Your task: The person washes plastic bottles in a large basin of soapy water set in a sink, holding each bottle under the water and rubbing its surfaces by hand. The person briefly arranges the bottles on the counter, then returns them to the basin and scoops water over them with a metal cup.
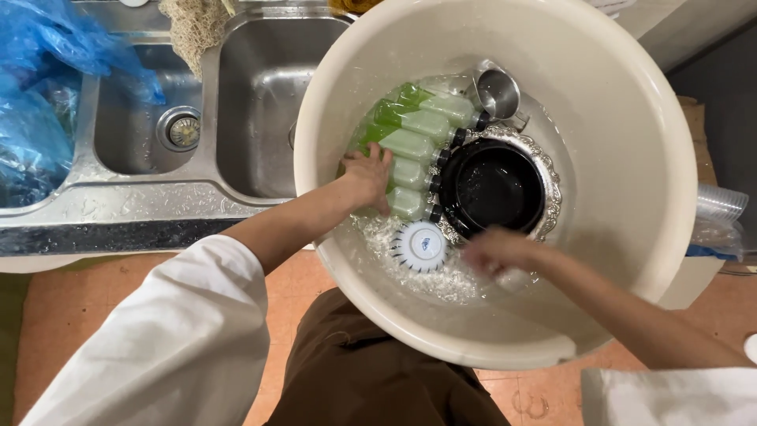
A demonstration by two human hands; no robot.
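A large cream basin (631, 118) holds water and ice. Several green bottles (414, 126) with black caps lie side by side in it, next to a black bowl (490, 188) on an ornate silver tray (550, 180). My left hand (367, 175) rests flat on the bottles' lower ends, fingers spread. My right hand (498, 251) is blurred in the icy water near the front, below the black bowl; its grip is unclear. A small white patterned dish (420, 245) floats between my hands. A metal cup (498, 93) lies at the back.
A steel double sink (260, 95) sits to the left, with a drain (183, 131), a net sponge (193, 28) on the divider, and blue plastic bags (39, 87) at far left. Clear plastic cups (719, 203) are stacked at right. The floor below is orange.
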